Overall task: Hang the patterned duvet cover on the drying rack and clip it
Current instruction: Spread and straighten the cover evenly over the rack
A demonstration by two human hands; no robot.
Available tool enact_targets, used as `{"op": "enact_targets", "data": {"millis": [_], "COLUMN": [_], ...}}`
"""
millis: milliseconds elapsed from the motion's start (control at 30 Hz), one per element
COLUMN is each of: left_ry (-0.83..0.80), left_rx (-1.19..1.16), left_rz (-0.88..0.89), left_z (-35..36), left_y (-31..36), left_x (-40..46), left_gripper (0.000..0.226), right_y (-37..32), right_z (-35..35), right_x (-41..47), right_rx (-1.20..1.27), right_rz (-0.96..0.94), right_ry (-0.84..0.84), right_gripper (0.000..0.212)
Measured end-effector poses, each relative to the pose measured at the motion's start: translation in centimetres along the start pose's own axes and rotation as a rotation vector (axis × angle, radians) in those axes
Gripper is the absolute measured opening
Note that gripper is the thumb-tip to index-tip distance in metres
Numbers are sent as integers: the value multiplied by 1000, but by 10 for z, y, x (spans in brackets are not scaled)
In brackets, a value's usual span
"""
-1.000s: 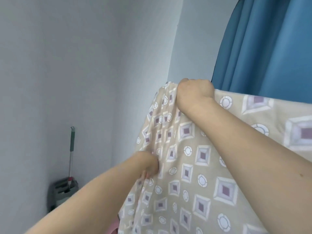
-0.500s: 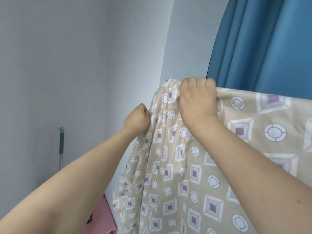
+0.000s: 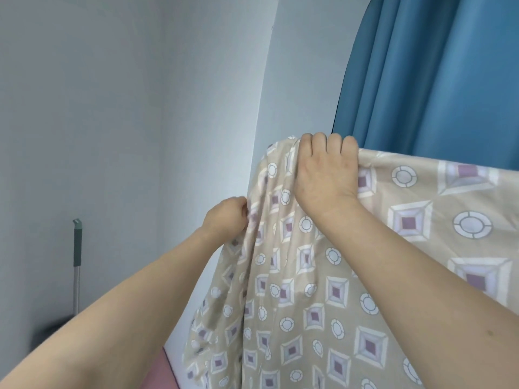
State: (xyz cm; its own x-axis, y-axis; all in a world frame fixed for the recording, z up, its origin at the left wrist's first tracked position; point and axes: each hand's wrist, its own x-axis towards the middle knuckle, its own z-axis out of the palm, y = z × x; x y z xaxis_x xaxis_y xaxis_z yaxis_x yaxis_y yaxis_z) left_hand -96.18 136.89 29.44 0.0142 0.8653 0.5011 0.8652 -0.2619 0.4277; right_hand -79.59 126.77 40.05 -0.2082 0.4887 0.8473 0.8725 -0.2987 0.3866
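The beige duvet cover (image 3: 323, 318), printed with purple squares and white circles, hangs over a high bar that the cloth hides entirely. Its top edge runs from the centre of the view to the right edge. My right hand (image 3: 325, 175) lies over the top left corner, fingers curled over the fold and gripping the cloth. My left hand (image 3: 226, 220) pinches the cover's left hanging edge a little lower, where the fabric bunches into folds. No clip is in view.
A blue curtain (image 3: 435, 80) hangs right behind the cover at the upper right. Pale walls meet in a corner (image 3: 264, 108) to the left of it. A mop handle (image 3: 76, 262) leans on the left wall. Something pink (image 3: 160, 372) shows at the bottom.
My left hand rose from low on the hanging cloth to just below the top corner, still pinching the edge. My right hand's fingers came up over the top fold and stayed there.
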Motion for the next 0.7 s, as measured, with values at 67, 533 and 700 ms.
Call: {"op": "enact_targets", "data": {"millis": [67, 533, 700], "left_ry": [-212, -270, -57], "left_rx": [172, -270, -934], "left_rz": [-10, -331, -157], "left_z": [13, 31, -29], "left_y": [-11, -39, 27], "left_x": [-11, -16, 16], "left_gripper": [12, 14, 14], "right_y": [-6, -17, 11], "right_z": [3, -11, -35], "right_x": [1, 12, 35], "right_rx": [-15, 193, 232], "right_rz": [-6, -195, -5], "right_ry": [-13, -43, -245], "right_gripper": [52, 57, 37]}}
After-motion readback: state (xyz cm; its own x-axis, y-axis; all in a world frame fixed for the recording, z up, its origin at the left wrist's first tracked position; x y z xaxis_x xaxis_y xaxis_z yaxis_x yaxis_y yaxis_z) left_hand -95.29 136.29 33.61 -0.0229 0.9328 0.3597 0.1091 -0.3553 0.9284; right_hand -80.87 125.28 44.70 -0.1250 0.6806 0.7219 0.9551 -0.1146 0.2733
